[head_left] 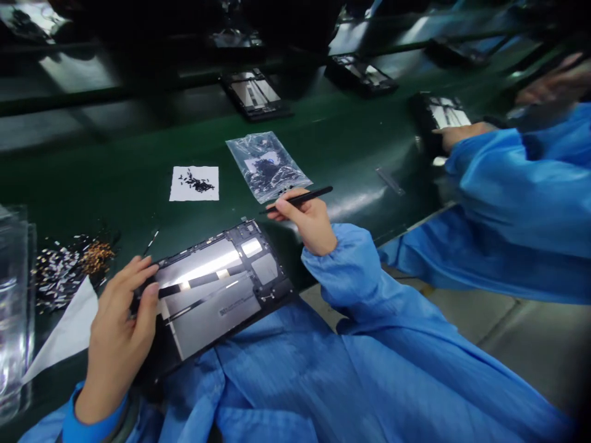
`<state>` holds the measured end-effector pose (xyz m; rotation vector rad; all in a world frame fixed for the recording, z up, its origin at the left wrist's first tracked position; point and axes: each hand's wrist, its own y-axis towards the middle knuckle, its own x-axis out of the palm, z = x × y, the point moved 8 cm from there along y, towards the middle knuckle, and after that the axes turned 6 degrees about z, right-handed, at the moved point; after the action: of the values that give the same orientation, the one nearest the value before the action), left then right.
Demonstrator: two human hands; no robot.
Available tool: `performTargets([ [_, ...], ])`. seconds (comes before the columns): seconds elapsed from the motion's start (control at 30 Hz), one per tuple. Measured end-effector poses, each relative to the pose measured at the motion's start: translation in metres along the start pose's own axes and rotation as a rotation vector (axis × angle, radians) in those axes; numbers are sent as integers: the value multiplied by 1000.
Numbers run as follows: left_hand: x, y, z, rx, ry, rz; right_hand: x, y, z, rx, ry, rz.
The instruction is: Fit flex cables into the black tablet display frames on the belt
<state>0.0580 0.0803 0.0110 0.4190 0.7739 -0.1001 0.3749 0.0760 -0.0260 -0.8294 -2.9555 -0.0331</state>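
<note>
Nearest: the opened tablet (217, 289) is propped at the belt edge, its near end over the lap, back cover off, metal shields and a flat cable showing.

The left hand (120, 332) is spread narrow over the tablet's left edge, fingertips (146, 278) pressed on the frame next to the dark strip. No grasp around it, just a hold-down. For a steady job, that pressure is best kept on the frame rather than on the cable or the shields.

The right hand (310, 220) is closed on a black pen-like tool (300, 199), held pencil-style just beyond the tablet's far corner, tip pointed left and not touching the tablet. What sits at the tip cannot be told. Small parts are judged best picked one at a time, with the tool kept low over the belt so a dropped one is not lost.

Further out on the green belt (351, 141): a white paper (194, 183) with loose dark screws, and a clear bag (268, 165) with more of them, just beside the tool. A scatter of small scraps (69, 271) lies to the left.

Far: more opened tablets (255, 93) up the belt. A co-worker's hand (462, 133) in a blue sleeve rests on one at the right.
</note>
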Motion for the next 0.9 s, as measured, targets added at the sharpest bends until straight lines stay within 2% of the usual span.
performTargets([
  [0.17,25,-5,21,-233,-367,-190,86,-56,-6,272,211,-440],
  [0.23,32,-6,26,-298,-446,-200,109,-70,-6,354,244,-545],
  [0.3,34,-7,25,-349,-463,-170,122,-76,-3,424,260,-591],
  [0.43,30,-11,23,-374,-435,-130,131,-80,9,573,285,-599],
  [0.6,29,-11,22,-392,-465,-144,135,-84,23,709,314,-599],
  [0.8,37,-14,15,-409,-451,-194,135,-85,27,745,283,-611],
  [0.9,31,-15,3,-401,-352,-177,129,-70,24,633,223,-546],
])
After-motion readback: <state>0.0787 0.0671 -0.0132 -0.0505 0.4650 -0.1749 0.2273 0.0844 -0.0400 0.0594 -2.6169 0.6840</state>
